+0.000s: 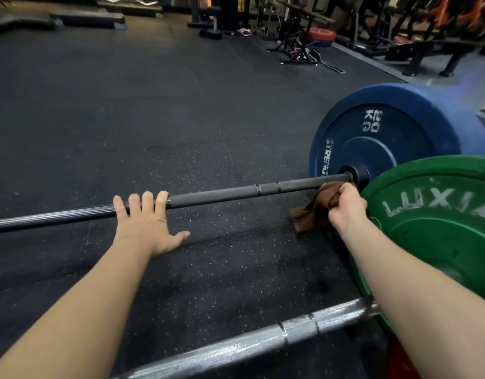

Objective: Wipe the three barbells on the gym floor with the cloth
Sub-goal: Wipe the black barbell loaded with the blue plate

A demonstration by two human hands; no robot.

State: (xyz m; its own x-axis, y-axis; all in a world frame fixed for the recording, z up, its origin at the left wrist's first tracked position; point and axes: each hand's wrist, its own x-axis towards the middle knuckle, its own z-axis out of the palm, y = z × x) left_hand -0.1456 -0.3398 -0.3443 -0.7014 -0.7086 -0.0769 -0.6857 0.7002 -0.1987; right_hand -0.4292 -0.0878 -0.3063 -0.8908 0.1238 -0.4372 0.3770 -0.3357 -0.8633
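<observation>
Speckled black rubber floor [154, 119] carries the dark barbell [222, 194], its shaft running left to right across our view. Our right hand [346, 205] clutches the bunched brown cloth [318, 206] against the shaft's right end, just beside the blue plate [386, 138], so from that grip the bar stretches away leftward. Our left hand [143, 222] lies fingers-flat over the shaft, well apart, gripping nothing. Nearer us lies a silver barbell [263, 343] with its green plate [441, 228].

Distant red plate [319, 34] beside black rack [295, 48]
</observation>
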